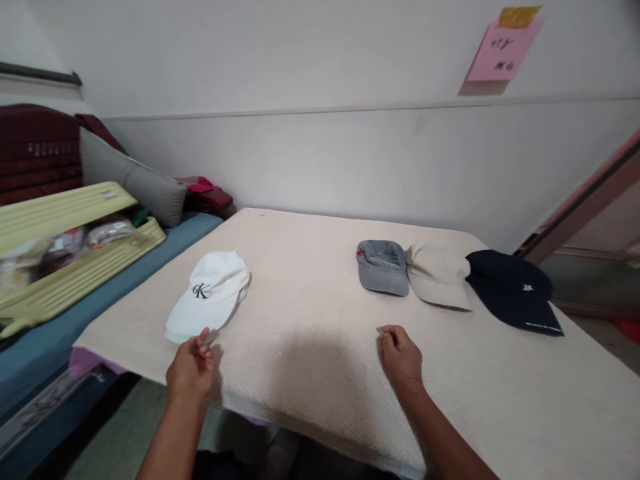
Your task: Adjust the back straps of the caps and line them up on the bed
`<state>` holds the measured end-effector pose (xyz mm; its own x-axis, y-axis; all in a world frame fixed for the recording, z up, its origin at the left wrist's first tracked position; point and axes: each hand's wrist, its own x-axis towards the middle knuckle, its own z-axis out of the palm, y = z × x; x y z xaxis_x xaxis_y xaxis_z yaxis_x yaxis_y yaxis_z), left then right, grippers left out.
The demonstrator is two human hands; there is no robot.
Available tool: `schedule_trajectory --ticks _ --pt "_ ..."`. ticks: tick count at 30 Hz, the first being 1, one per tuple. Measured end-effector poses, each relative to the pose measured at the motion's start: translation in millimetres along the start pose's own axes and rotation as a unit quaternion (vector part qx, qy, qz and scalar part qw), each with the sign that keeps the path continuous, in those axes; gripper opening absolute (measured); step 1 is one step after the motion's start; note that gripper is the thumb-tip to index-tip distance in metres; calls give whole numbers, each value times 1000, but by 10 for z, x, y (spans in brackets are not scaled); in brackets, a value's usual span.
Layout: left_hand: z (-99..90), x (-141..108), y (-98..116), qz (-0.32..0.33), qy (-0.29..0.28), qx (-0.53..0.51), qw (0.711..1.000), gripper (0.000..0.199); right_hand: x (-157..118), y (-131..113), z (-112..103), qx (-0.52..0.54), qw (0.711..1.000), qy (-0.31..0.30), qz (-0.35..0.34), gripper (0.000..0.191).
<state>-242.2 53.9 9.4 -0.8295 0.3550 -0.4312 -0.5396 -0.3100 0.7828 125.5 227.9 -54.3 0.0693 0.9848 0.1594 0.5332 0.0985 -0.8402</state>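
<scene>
A white cap (pixel 215 287) with black letters lies at the left of the cream-covered table (pixel 300 267), its brim toward the front edge. My left hand (pixel 193 363) is right at that brim, fingers curled; whether it grips the brim I cannot tell. My right hand (pixel 400 353) is closed just above the cloth, thumb and forefinger together, with nothing visible in it. Beyond it, side by side, lie a grey cap (pixel 383 268), a beige cap (pixel 440 277) and a dark navy cap (pixel 513 290), the beige one touching both neighbours.
Left of the table is a blue bed (pixel 193 230) with a grey pillow (pixel 135 173) and an open pale yellow case (pixel 65 203) holding plastic packages. A white wall (pixel 300 160) stands behind, bearing a pink note (pixel 503 50).
</scene>
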Motion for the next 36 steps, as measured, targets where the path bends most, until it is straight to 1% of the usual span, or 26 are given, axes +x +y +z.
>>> schedule_trajectory --ticks 4,8,15,17,19,21,23,25,27,29,32,33,34,36 --pt "112 38 -85 4 8 -4 1000 13 2 -27 -2 0 1000 1 -2 26" --pt "248 107 -91 13 -6 13 1000 14 3 -64 -7 0 1000 2 -1 24" --pt "522 218 -200 62 -11 66 996 9 3 -88 -5 9 1000 -3 6 22" --pt "599 215 -220 82 -16 64 994 5 3 -90 -6 19 1000 -5 10 22" --pt "678 166 -220 111 -32 45 992 3 8 -97 -13 34 999 -8 19 22" --pt "758 55 -220 140 -63 21 988 7 21 -113 -20 57 998 -10 33 21" --pt "834 -124 -246 156 -107 7 982 9 41 -145 -17 92 994 -17 55 19" --pt "889 -362 -316 157 -158 8 975 14 57 -203 2 142 986 -39 84 18" --pt "906 -634 -430 147 -207 23 967 21 53 -300 26 203 969 -81 113 19" --pt "880 -910 -572 129 -246 46 959 22 22 -437 31 266 944 -136 138 25" --pt "786 -1270 -789 93 -299 112 943 21 -42 -679 -64 343 903 -204 162 43" --pt "747 -1366 -856 84 -324 150 930 21 -55 -753 -129 376 883 -224 169 51" --pt "705 -1450 -921 78 -352 191 913 22 -58 -816 -211 423 854 -246 176 57" --pt "617 -1581 -1049 72 -415 268 866 23 -36 -891 -412 542 774 -272 181 59"
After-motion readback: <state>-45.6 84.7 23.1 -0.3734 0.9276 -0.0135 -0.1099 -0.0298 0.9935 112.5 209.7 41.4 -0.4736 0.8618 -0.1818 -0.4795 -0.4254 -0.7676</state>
